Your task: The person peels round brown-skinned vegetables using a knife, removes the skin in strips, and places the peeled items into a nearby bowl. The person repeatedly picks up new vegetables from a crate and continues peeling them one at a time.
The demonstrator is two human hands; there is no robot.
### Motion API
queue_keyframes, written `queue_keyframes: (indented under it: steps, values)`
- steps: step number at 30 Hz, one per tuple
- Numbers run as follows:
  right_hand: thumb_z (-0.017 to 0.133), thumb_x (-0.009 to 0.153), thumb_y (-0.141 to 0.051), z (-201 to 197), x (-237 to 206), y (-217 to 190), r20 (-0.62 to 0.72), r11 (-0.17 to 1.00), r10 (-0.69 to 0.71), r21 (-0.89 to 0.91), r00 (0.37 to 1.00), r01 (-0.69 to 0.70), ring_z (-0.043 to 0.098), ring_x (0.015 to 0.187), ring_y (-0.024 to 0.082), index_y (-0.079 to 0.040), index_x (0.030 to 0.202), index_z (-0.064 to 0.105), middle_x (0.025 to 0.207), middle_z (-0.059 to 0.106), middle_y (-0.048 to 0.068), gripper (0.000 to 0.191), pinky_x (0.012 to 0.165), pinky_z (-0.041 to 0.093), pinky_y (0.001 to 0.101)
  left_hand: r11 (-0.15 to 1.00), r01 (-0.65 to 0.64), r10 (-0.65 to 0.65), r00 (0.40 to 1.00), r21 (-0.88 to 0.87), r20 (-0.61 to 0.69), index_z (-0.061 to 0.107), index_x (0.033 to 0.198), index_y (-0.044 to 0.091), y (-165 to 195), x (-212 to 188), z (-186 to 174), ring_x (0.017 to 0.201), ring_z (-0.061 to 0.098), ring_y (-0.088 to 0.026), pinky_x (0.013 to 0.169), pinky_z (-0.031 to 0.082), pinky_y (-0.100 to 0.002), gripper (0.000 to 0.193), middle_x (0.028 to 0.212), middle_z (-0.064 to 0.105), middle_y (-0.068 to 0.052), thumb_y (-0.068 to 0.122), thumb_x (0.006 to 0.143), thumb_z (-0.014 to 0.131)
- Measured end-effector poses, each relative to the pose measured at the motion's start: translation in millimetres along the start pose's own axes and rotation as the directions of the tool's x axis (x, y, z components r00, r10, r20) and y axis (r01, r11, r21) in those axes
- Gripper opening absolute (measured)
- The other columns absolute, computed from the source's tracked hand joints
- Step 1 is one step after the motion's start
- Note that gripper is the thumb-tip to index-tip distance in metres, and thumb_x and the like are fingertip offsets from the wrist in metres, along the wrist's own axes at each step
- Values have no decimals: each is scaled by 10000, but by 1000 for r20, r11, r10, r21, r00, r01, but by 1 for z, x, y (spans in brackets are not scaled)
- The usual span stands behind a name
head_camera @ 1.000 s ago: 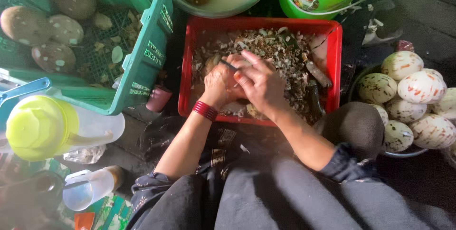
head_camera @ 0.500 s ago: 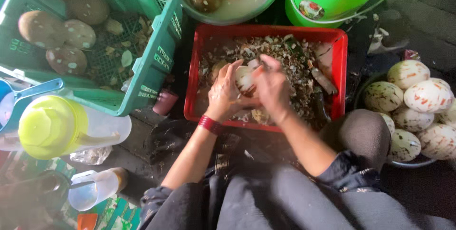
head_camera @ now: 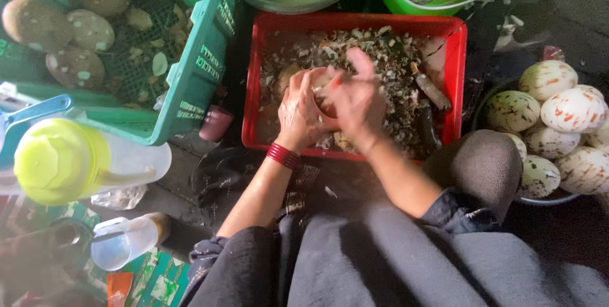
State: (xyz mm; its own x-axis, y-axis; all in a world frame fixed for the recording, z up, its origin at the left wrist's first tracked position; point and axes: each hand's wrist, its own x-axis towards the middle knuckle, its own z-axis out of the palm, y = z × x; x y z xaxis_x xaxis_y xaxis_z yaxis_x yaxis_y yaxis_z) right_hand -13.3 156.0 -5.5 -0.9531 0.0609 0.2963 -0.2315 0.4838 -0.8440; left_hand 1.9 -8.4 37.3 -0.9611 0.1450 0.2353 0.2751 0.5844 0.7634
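both hands [head_camera: 330, 107] grip, apparently, a pale egg over red tray [head_camera: 455, 85].

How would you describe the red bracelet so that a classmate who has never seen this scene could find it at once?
Start at the red crate full of peelings in the middle. Just below its near edge, follow the person's left hand back to the wrist. The red bracelet wraps that wrist as a narrow ribbed band; the right hand has a bare wrist.
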Motion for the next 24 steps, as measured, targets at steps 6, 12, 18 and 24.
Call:
queue_keyframes:
  steps: [6, 12, 18, 24]
  values:
    - [530, 1029, -364, 21, 21, 86, 186, 909, 313, 225, 931, -351, 490, 1363, 271, -142, 1156, 795, 1436, 582, 114, 369, 1104, 410, 440, 899, -30, 77, 993, -436, 88, 457, 1404, 92, -23, 4, -22, 1288, 577, -293, 1098, 508, -432, 1076, 1367, 567, -144, 305, 497, 995]
    - [579, 1013, -407, -8, 21, 28, 181, 895, 347, 231, 920, -383, 629, 1293, 252, -158, 1144, 778, 1345, 691, 113, 344, 1079, 506, 393, 977, 121, -111, 992, -175, 65, 485, 1395, 110, -11, -7, -23, 1241, 621, -297, 1015, 541, -428, 1088, 1350, 596, -142, 373, 487, 1022]
    - [571, 1063, -458, -8, -5, -45, -13, 967, -255, -22, 967, 255, 654, 1207, 310, -105, 1225, 687, 1208, 730, 154, 405, 1052, 531, 409, 983, 168, -161, 982, -68, 100, 497, 1492, 192, 1, 1, -20, 1252, 653, -326, 1018, 552, -437, 939, 1413, 611, -115, 414, 687, 927]
    - [608, 968, -489, -6, 30, 34, 287, 767, 491, 305, 823, -564, 640, 919, 219, -145, 1173, 805, 995, 755, 53, 447, 826, 522, 375, 999, -42, 48, 975, -34, 217, 499, 1427, 184, -5, 12, -42, 1290, 587, -357, 1025, 514, -454, 1077, 1386, 595, -149, 320, 470, 976]
